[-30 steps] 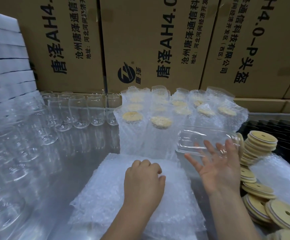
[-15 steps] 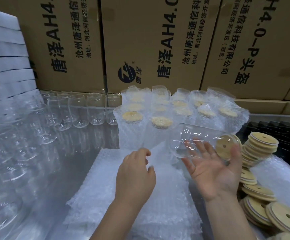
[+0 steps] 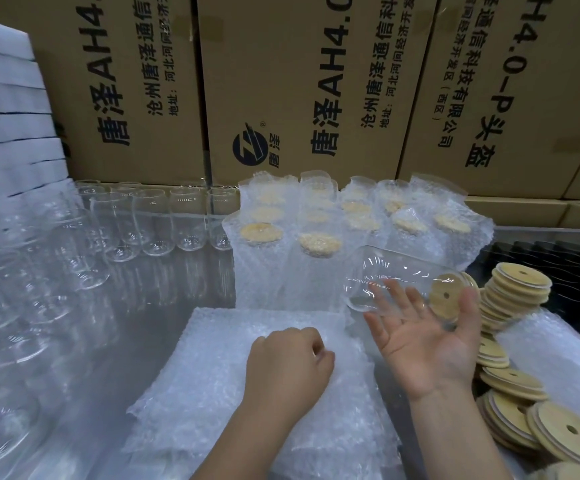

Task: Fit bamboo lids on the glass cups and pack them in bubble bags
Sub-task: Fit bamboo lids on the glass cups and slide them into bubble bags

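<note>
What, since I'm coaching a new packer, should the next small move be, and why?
Probably peel the top bag off the bubble bag stack and open its mouth: the left hand curls on that stack, and the right hand cradles a glass cup lying sideways, bamboo lid fitted, not yet bagged.

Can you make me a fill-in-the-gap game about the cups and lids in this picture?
1. The glass cup carried on the right hand lies on its ____.
2. Its mouth is closed by a bamboo ____.
3. The left hand rests on the stack of ____ bags.
4. Each loose lid at the right has a round ____ in it.
Missing words: side, lid, bubble, hole.
</note>
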